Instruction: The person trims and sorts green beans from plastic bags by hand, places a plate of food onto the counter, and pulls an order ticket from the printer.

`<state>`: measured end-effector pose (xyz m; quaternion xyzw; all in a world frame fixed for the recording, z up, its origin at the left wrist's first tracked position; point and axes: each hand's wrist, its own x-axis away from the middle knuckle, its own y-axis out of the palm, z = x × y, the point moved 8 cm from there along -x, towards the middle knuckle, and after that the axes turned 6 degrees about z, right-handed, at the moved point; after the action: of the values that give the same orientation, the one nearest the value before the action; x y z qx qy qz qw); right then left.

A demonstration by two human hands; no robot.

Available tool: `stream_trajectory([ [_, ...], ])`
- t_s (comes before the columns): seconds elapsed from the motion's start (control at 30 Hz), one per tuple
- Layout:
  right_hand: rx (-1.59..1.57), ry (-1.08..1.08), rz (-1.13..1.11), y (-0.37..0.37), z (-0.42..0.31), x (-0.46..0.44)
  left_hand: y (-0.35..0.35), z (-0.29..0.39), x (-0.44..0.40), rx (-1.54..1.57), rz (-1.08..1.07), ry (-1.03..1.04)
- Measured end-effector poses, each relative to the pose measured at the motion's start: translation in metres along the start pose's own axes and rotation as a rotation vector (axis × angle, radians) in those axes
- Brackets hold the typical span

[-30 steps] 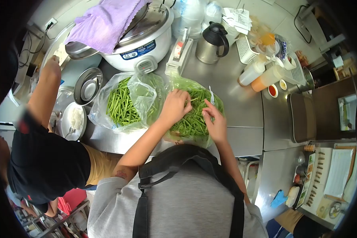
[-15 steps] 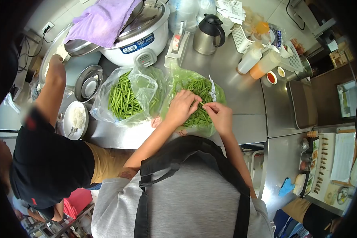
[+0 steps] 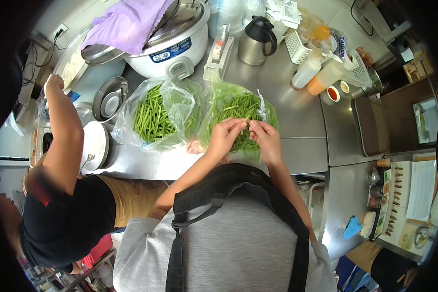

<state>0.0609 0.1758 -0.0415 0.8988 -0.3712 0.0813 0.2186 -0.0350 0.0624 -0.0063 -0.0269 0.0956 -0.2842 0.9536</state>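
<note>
With closed fingertips of left hand (image 3: 224, 135) and right hand (image 3: 267, 138), pinching bean (image 3: 247, 118) just over green bag (image 3: 219, 93), beside clear bag (image 3: 125, 117) on counter (image 3: 301, 117). Best handled with light, close-set grips to avoid crushing, thumbs opposed, low over bag mouth to catch bits, wrists off plastic.
</note>
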Motion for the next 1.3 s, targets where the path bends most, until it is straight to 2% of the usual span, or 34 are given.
stream_trajectory([
  [0.17, 0.321, -0.142, -0.011, 0.001, 0.000, -0.001, -0.010, -0.017, -0.005, 0.352, 0.126, -0.107],
  [0.27, 0.372, -0.174, -0.011, -0.001, 0.000, -0.007, -0.022, -0.015, -0.011, 0.359, 0.175, -0.075],
  [0.37, 0.571, -0.382, -0.002, 0.000, -0.006, -0.013, -0.029, -0.016, -0.013, 0.364, 0.195, -0.081],
  [0.47, 0.974, -0.963, 0.020, 0.021, -0.038, 0.003, -0.029, -0.019, -0.013, 0.372, 0.186, -0.098],
  [0.57, 0.826, -0.759, -0.062, 0.031, -0.036, 0.004, -0.024, -0.024, -0.012, 0.385, 0.121, -0.116],
  [0.67, 0.699, -0.382, -0.161, 0.036, -0.013, 0.000, -0.017, -0.025, -0.010, 0.426, 0.038, -0.171],
  [0.77, 0.604, -0.217, -0.205, 0.043, -0.015, 0.005, -0.015, -0.021, -0.009, 0.460, -0.002, -0.190],
  [0.87, 0.523, -0.225, -0.224, 0.042, -0.010, 0.004, -0.024, -0.022, -0.010, 0.531, 0.029, -0.121],
  [0.93, 0.396, -0.145, -0.196, 0.040, -0.007, 0.007, -0.034, -0.017, -0.009, 0.579, 0.066, -0.106],
  [1.2, -0.155, 0.180, -0.307, 0.050, 0.009, 0.016, -0.028, -0.027, 0.004, 0.788, 0.026, -0.292],
  [1.3, -0.252, 0.224, -0.328, 0.056, 0.005, 0.017, -0.027, -0.034, 0.017, 0.789, 0.022, -0.334],
])
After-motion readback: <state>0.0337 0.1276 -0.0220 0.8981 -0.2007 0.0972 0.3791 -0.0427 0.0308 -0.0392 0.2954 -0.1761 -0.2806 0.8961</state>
